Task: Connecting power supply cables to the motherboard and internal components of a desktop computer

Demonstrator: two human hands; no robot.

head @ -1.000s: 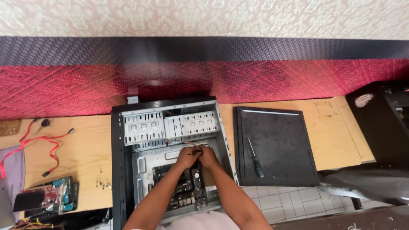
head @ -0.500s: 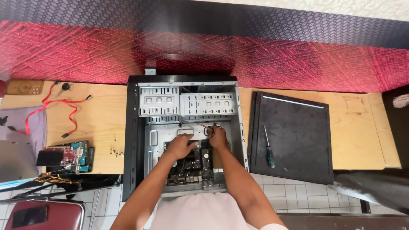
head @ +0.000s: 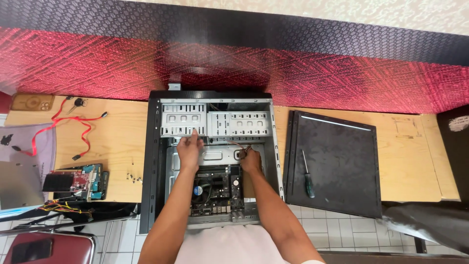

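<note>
Since half a second ago the left hand (head: 189,149) has slid up from the middle of the open computer case (head: 156,161) to the lower edge of the drive cage (head: 183,118), and the two hands, which were close together over the board, now sit apart. The right hand (head: 251,159) has barely shifted.

The computer case lies on its side on the wooden table (head: 122,142), side panel off, a black frame around a bare silver interior. Inside the case, at its far end, the drive cage is a pair of perforated grey metal bays side by side. Nearer the person, still inside the case, a dark motherboard (head: 217,188) lies flat with a round cooler fan on its left part.

The left hand's fingers are stretched out and touch the bottom rim of the left bay; they close on nothing that can be seen. The right hand is curled around thin cables (head: 238,145) that run from it up toward the right bay; whether it grips them firmly cannot be told.

Right of the case, the black side panel (head: 342,166) lies flat, with a screwdriver (head: 307,173) resting on it. Left of the case, a few small screws (head: 133,178) are scattered just beside it; farther left lie a red cable (head: 58,128) and a circuit card (head: 73,181) with red and blue parts.
</note>
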